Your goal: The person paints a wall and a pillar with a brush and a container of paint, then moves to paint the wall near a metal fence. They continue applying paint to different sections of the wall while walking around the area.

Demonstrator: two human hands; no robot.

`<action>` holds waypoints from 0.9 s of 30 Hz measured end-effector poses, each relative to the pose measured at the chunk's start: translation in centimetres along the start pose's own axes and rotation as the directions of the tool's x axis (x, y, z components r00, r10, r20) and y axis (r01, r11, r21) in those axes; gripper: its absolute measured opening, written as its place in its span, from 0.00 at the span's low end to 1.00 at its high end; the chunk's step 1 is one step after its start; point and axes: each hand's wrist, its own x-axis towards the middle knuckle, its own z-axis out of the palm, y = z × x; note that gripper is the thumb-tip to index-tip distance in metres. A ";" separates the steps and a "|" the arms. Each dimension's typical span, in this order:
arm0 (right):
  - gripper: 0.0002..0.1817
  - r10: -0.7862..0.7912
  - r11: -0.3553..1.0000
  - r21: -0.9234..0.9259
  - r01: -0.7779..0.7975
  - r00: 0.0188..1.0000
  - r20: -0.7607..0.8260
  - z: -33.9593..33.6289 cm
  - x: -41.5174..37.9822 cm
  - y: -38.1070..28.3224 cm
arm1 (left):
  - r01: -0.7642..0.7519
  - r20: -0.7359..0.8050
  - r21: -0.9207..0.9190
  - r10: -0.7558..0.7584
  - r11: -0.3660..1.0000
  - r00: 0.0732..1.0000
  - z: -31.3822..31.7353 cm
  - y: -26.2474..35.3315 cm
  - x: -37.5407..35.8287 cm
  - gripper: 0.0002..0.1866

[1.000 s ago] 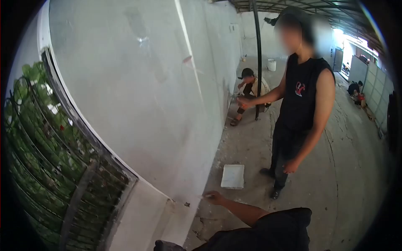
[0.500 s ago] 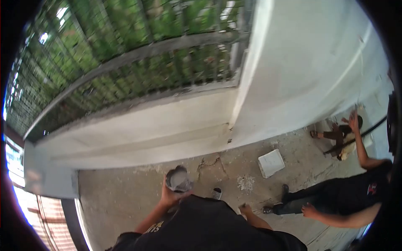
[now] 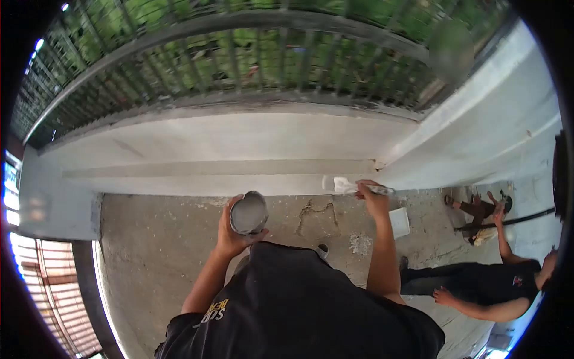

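Observation:
My left hand (image 3: 227,234) is wrapped around the side of a round, dark-rimmed container (image 3: 250,213) that holds pale grey paint. In my right hand (image 3: 374,199) is a paintbrush (image 3: 345,184), gripped by its handle, with the white-coated bristle end pointing left. The brush head overlaps the lower part of the low white wall (image 3: 257,182) in this view. My right arm reaches forward, while the container stays in front of my chest.
Above the low wall runs a metal railing (image 3: 287,69) with greenery behind. A white square container (image 3: 399,222) sits on the stained concrete floor (image 3: 161,251). A co-worker in black (image 3: 478,278) stands at right, with another person (image 3: 475,212) lower down beyond.
My right hand has come up from beside my body, bringing the paintbrush forward to the low wall. The view has swung right, and the left hand still holds the container.

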 end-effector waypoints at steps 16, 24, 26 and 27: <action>0.09 -0.253 0.956 0.226 0.185 0.912 0.322 16.8 -5.3 -20.2 | -0.115 0.042 0.200 0.109 0.973 0.993 -6.0 -3.5 6.1 0.50; 0.10 -0.344 0.909 -0.085 0.409 0.847 0.405 17.9 -1.8 -17.7 | -0.235 0.162 0.188 0.206 0.954 0.965 -2.1 -4.4 7.9 0.47; 0.10 -0.267 0.953 -0.035 0.300 0.892 0.365 17.6 -1.1 -17.2 | -0.234 0.169 0.188 0.203 0.954 0.964 -1.1 -4.2 8.8 0.47; 0.10 -0.269 0.954 -0.027 0.299 0.892 0.363 17.3 -0.8 -17.2 | -0.225 0.166 0.197 0.193 0.954 0.967 -1.0 -4.1 9.0 0.47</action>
